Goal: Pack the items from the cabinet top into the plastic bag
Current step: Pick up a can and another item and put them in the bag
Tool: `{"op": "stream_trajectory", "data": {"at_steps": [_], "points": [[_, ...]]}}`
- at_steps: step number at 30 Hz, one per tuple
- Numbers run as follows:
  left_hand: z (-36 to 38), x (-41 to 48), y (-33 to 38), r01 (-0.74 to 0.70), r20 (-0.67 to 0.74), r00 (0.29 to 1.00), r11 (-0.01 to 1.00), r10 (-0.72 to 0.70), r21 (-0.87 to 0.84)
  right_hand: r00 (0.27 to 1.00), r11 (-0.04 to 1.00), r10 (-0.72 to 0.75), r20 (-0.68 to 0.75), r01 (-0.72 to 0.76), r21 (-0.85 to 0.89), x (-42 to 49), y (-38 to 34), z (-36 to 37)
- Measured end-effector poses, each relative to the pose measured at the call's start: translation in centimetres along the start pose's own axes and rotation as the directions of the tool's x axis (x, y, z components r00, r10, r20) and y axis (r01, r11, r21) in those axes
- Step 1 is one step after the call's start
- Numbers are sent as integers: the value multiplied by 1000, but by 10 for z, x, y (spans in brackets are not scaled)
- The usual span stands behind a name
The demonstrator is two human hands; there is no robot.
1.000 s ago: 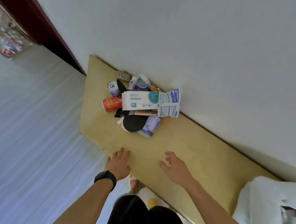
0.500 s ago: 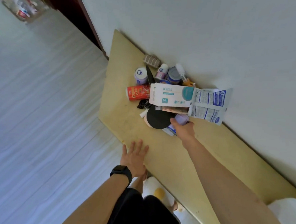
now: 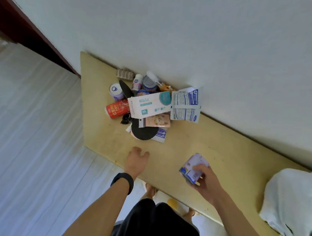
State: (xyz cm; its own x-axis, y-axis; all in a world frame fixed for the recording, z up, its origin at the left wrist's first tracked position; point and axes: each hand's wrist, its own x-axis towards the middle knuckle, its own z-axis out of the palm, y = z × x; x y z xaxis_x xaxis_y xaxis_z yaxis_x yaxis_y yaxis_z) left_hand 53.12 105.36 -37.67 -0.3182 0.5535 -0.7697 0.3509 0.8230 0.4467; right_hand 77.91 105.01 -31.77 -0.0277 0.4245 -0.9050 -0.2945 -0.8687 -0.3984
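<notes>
While your right hand (image 3: 207, 183) carries the small purple-and-white carton (image 3: 194, 167), its fingers (image 3: 201, 167) are curled round the pack's near end. The carton sits low over the bench (image 3: 214, 139) (I cannot tell whether it touches), between the pile and the white plastic bag (image 3: 292, 202) at your far right. That grip looks chosen for a short sideways carry into the bag.

Your left hand (image 3: 136, 160) lies near the bench's front edge, fingers loose and grasping nothing. My guess is that it steadies you as you lean.

Everything else is heaped against the wall, well apart from the bag: the wipes pack (image 3: 148, 104) on top, the red can (image 3: 117, 109) on its side, the blue-printed sachets (image 3: 186, 104) and the black disc (image 3: 144, 132). Each will need its own trip. Where the bag's mouth opens is not clear from here, so find it before you release.
</notes>
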Motion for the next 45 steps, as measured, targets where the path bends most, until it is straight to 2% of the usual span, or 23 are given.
{"op": "stream_trajectory", "data": {"at_steps": [3, 5, 7, 9, 11, 13, 18, 23, 27, 31, 34, 37, 41, 45], "points": [[-4, 18, 27, 173, -47, 978, 910, -205, -376, 999, 994, -52, -1, 52, 101, -24, 2, -21], [-6, 24, 44, 144, -169, 954, 872, -248, -468, 994, 984, -109, 21, 104, 147, -35, 4, -30], [-7, 28, 62, 48, -266, 943, 871, -201, -488, 987, 970, -158, 24, 151, 189, -42, 7, -36], [-6, 33, 79, 45, -188, 967, 844, -170, -534, 984, 954, -181, 6, 173, 246, -49, 9, -38], [-6, 37, 93, 147, -47, 976, 803, -213, -577, 979, 938, -203, 6, 193, 287, -55, 12, -38], [-7, 45, 100, 217, 27, 968, 772, -251, -598, 972, 927, -235, 30, 214, 308, -62, 13, -36], [-7, 49, 100, 226, 31, 966, 782, -256, -581, 960, 911, -268, 86, 224, 346, -74, 16, -36], [4, 21, 87, 163, 58, 985, 759, -163, -630, 966, 919, -247, 77, 208, 335, -73, 15, -42], [26, -6, 67, 92, 22, 995, 834, -96, -545, 970, 922, -223, 92, 180, 342, -69, 11, -47], [51, -44, 48, 43, 96, 995, 888, 1, -457, 969, 941, -206, 134, 159, 297, -72, 0, -58], [72, -71, 52, -41, 153, 983, 930, 104, -365, 952, 926, -259, 166, 196, 322, -81, -11, -77], [104, -103, 77, -118, 208, 960, 943, 188, -311, 929, 889, -344, 135, 276, 366, -99, -18, -110], [162, -150, 127, -271, 310, 892, 937, 330, -220, 905, 829, -422, 44, 366, 423, -130, -20, -175], [236, -202, 180, -521, 420, 761, 851, 494, -58, 877, 719, -459, -144, 462, 519, -160, -5, -255]]}}
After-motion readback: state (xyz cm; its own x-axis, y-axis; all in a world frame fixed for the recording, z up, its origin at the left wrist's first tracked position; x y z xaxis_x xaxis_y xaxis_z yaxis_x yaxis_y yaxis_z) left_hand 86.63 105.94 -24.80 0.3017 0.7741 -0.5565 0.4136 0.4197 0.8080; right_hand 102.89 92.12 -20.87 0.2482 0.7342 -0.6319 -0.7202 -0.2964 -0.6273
